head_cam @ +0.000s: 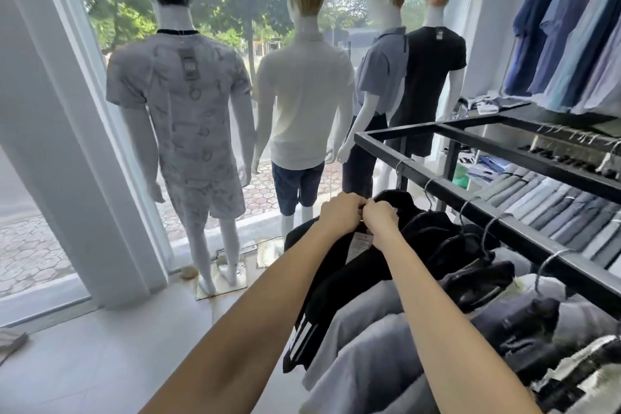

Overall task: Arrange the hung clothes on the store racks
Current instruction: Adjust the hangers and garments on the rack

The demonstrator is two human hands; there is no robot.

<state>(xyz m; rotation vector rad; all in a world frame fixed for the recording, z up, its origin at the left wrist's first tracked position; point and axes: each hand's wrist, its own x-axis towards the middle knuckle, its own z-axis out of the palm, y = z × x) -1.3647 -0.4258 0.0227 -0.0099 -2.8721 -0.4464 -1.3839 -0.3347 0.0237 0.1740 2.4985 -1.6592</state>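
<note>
I see my left hand (pixel 339 213) and right hand (pixel 379 217), fingers curled, both pinching the collar of the first black shirt (pixel 339 279) on the black rack (pixel 477 202).

Your black shirt (pixel 339 276) hangs at the near end of the black metal rack (pixel 524 232), collar up, a white-striped sleeve drooping low, a paper tag showing at its neck. Behind it more hung clothes (pixel 470 306) crowd the rail on wire hangers: black, then grey and navy.
</note>
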